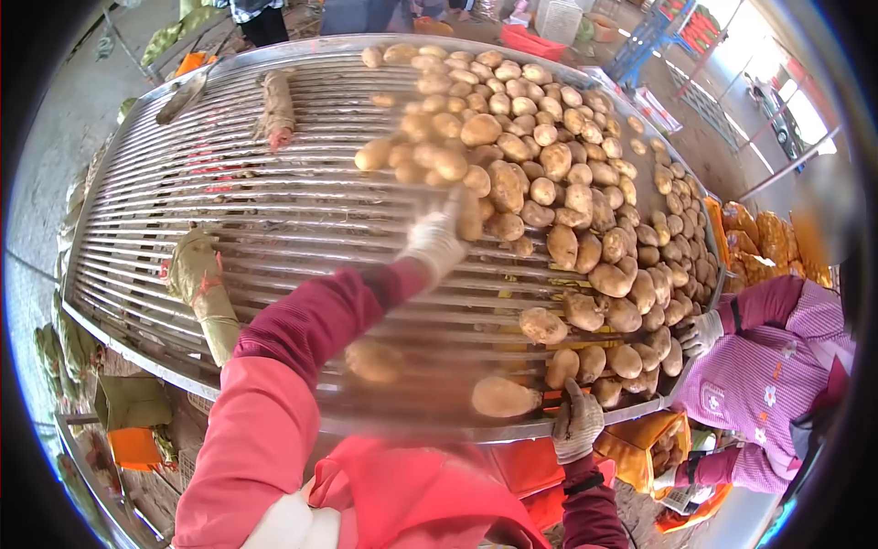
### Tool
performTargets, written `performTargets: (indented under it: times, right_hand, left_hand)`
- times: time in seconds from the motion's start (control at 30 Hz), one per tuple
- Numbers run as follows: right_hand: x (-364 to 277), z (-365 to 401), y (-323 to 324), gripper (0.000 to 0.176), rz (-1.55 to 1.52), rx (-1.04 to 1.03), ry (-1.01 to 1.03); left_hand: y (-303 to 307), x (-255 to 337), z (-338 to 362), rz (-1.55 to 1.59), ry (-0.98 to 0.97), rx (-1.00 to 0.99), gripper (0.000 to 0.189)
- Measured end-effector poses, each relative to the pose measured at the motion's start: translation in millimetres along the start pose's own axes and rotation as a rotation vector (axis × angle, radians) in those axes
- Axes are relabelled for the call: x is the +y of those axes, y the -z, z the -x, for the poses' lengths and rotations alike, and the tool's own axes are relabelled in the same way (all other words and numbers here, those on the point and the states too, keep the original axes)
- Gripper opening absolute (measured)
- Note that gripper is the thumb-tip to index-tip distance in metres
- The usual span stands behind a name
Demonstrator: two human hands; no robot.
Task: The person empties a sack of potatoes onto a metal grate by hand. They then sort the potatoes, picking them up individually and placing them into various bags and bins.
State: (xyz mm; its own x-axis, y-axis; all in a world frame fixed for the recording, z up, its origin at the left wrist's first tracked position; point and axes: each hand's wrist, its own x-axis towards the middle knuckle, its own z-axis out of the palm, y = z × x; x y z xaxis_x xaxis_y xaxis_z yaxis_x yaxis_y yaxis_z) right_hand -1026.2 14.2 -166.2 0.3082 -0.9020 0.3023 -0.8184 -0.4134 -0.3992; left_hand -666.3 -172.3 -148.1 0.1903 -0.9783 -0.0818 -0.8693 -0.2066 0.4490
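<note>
My left hand (436, 240), in a whitish glove, reaches over the slatted metal table (302, 197) at the left edge of the potato pile (535, 151). It is smeared by motion and is nearest to a potato (469, 215); its grip is unclear. My right hand (578, 422), in a dirty striped glove, is at the table's near edge beside several potatoes, its fingers pointing up and apart. A large potato (505, 397) lies to its left. Another potato (374, 362), blurred, is below my left forearm.
A co-worker in a checked purple garment (764, 366) stands at the right, one gloved hand (702, 333) at the table edge, the other at an orange bag (645, 448). Rolled sacks (203, 288) and a cloth-wrapped bundle (277, 108) lie on the slats.
</note>
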Motion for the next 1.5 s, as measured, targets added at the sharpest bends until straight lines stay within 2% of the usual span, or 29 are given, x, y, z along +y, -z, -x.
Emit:
performTargets:
  times: [0.03,0.17,0.27,0.3,0.33,0.4,0.47,0.5,0.53,0.6,0.67,0.7,0.77,0.87,0.93,0.97,1.0,1.1,1.2,1.3,1.43,1.5]
  right_hand:
    - [0.0,-1.9,0.4,0.038,0.015,0.001,0.005]
    - [6.0,2.0,1.1,0.029,-0.084,-0.071,-0.129]
    - [15.1,-5.2,5.3,0.022,-0.121,-0.248,-0.244]
    - [18.5,-11.4,6.8,0.020,-0.104,-0.316,-0.286]
    - [20.2,-15.8,7.3,0.019,-0.090,-0.386,-0.330]
    - [17.7,-22.0,8.6,0.022,0.000,-0.447,-0.343]
    - [8.8,-28.5,14.4,0.024,0.081,-0.506,-0.362]
    - [6.4,-30.5,15.1,0.024,0.081,-0.521,-0.379]
    - [4.5,-32.9,15.2,0.025,0.081,-0.536,-0.393]
    - [4.7,-36.6,16.0,0.025,0.084,-0.554,-0.406]
    - [5.2,-35.8,15.7,0.024,0.086,-0.567,-0.406]
    - [4.4,-35.0,14.7,0.024,0.079,-0.552,-0.407]
    - [3.8,-33.7,15.0,0.023,0.074,-0.530,-0.399]
    - [7.4,-31.5,14.3,0.020,0.062,-0.509,-0.365]
    - [9.3,-29.0,12.5,0.018,0.036,-0.471,-0.358]
    - [12.0,-26.6,10.3,0.018,0.041,-0.456,-0.351]
    - [13.7,-24.5,8.2,0.017,0.042,-0.442,-0.342]
    - [13.9,-22.2,6.5,0.015,0.015,-0.433,-0.332]
    - [14.4,-23.5,6.9,0.012,0.019,-0.421,-0.311]
    - [13.8,-23.6,7.2,0.013,0.035,-0.425,-0.298]
    - [15.1,-23.1,6.9,0.017,0.006,-0.464,-0.362]
    - [16.0,-21.7,6.5,0.018,0.002,-0.454,-0.355]
  left_hand:
    - [6.6,29.9,8.1,0.346,0.059,-0.161,0.097]
    - [-24.7,77.3,45.9,-0.045,-0.663,-0.356,0.067]
    - [-15.1,90.6,68.2,0.030,-0.921,-0.300,0.069]
    - [-1.1,90.5,63.3,-0.079,-0.981,-0.159,0.066]
    - [13.8,90.1,58.8,-0.129,-0.826,-0.197,0.063]
    - [23.7,69.7,2.5,-0.318,-0.525,-0.350,0.062]
    - [29.5,36.6,-27.8,-0.250,-0.293,-0.110,0.067]
    - [49.2,31.6,-28.2,-0.116,-0.162,-0.026,0.074]
    - [48.1,18.5,-36.1,-0.077,-0.105,-0.058,0.081]
    - [31.0,19.3,-33.4,0.003,-0.088,-0.095,0.089]
    - [-25.5,25.9,-31.0,-0.273,-0.349,0.185,0.075]
    - [2.5,56.4,-4.2,-0.224,-0.444,-0.090,0.063]
    - [23.5,85.6,38.6,-0.068,-0.657,-0.308,0.047]
    - [-8.0,91.4,67.2,0.225,-1.040,-0.106,0.036]
    - [-15.1,95.0,53.1,0.204,-1.078,-0.009,0.034]
    - [-9.1,97.1,25.4,0.083,-0.988,0.020,0.036]
    - [11.5,95.7,2.1,-0.181,-0.926,-0.064,0.043]
    - [26.3,54.7,-82.8,-0.225,-0.385,-0.145,0.043]
    - [40.7,46.5,-110.5,0.159,-0.087,-0.189,0.049]
    - [25.2,39.3,-130.4,0.187,-0.074,-0.140,0.055]
    - [10.5,19.0,-151.2,0.369,-0.127,-0.232,0.064]
    - [-3.9,18.5,-146.3,0.384,-0.347,-0.207,0.051]
